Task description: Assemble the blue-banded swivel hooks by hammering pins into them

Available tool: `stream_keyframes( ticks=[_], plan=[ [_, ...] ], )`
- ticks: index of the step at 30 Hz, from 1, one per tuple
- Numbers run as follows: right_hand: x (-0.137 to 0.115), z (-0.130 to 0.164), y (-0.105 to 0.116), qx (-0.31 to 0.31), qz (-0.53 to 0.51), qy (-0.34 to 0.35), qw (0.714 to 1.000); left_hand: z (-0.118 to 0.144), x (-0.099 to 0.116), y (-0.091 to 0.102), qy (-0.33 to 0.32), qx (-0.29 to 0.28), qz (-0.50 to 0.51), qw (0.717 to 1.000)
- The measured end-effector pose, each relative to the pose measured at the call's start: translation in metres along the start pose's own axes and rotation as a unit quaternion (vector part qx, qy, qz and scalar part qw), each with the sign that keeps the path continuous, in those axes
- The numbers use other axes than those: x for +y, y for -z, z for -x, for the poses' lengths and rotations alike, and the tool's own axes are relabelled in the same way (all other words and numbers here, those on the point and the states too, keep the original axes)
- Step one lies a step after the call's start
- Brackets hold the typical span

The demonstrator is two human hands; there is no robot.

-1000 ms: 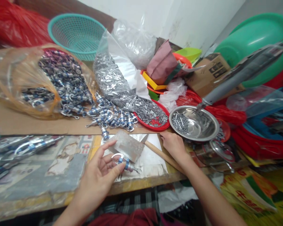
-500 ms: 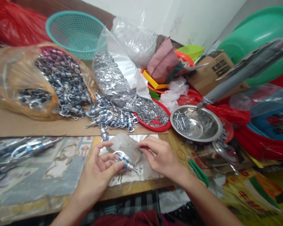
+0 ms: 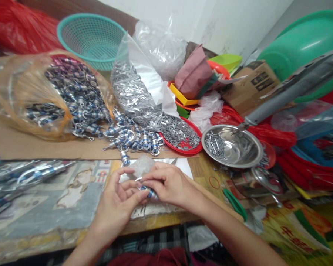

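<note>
My left hand (image 3: pixel 118 194) is closed on a small blue-and-silver metal fitting (image 3: pixel 152 193) with a curved hook at one end. My right hand (image 3: pixel 172 184) meets it there, thumb and forefinger pinched at the hooked end; anything tiny between those fingertips is hidden. Just behind the hands lies a greyish, worn block (image 3: pixel 143 165) on a white sheet (image 3: pixel 187 168), partly covered by my right hand. Similar fittings (image 3: pixel 124 138) are heaped beyond it, spilling from an orange-tinted plastic bag (image 3: pixel 13 92).
Small flat metal strips fill a clear bag (image 3: pixel 131 88) and a red tray (image 3: pixel 195 146). A steel bowl (image 3: pixel 246 147) holds nails or pins, with a grey tool (image 3: pixel 283 99) slanting over it. Green-handled object (image 3: pixel 234 203) lies right. Long metal pieces (image 3: pixel 19 181) lie left.
My right hand has moved left from the block's edge to the fitting's hooked end, now covering part of it. My left hand keeps its hold with little movement.
</note>
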State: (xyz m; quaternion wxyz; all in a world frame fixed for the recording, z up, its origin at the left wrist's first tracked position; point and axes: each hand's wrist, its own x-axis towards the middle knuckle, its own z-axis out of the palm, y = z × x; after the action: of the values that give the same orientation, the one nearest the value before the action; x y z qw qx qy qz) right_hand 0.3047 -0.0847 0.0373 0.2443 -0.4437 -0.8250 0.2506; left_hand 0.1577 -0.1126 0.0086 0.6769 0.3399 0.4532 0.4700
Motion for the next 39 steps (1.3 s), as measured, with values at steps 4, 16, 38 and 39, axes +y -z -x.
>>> stream_keyframes(
  ticks=[4,16,38,39],
  plan=[
    [0.007,0.013,0.006,0.122,-0.049,-0.027,0.991,0.0,0.001,-0.001,0.01,0.009,-0.001,1.0],
    [0.046,0.084,0.034,0.075,0.104,-0.213,0.969,0.004,0.003,-0.002,0.014,0.022,0.003,1.0],
    [0.023,0.077,0.032,0.1,0.066,-0.1,0.988,0.005,0.003,-0.003,0.0,0.034,-0.014,0.999],
    [0.033,0.078,0.033,0.114,0.056,-0.13,0.983,0.005,0.003,-0.002,-0.006,0.031,-0.045,0.998]
  ],
)
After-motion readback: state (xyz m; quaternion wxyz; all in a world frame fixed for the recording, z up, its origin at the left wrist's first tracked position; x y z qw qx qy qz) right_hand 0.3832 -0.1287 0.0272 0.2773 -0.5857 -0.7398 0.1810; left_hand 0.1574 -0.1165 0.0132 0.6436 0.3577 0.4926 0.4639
